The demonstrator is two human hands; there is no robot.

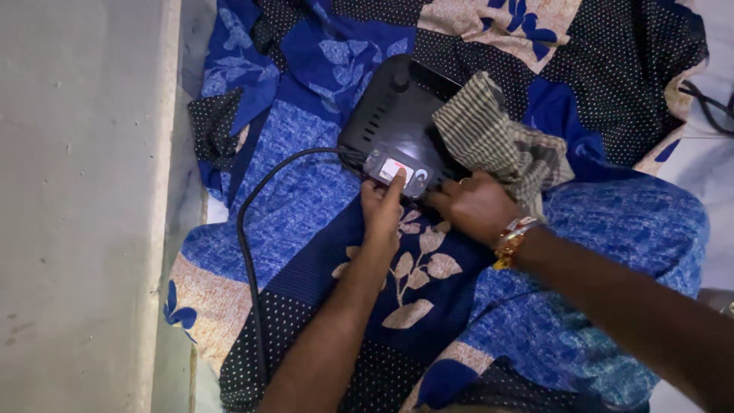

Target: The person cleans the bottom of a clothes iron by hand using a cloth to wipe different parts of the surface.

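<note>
The left hand (381, 208), forefinger out, presses the label plate on the black device (397, 126) just ahead, while the right hand (474, 205) clutches a checked cloth (497, 141) beside it.

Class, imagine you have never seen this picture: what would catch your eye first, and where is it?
A black device lies in the middle on a blue patterned bedspread. The left hand presses a finger on its label, while the right hand holds its edge beside a checked cloth draped over it. A black cable curves off down the left.
</note>
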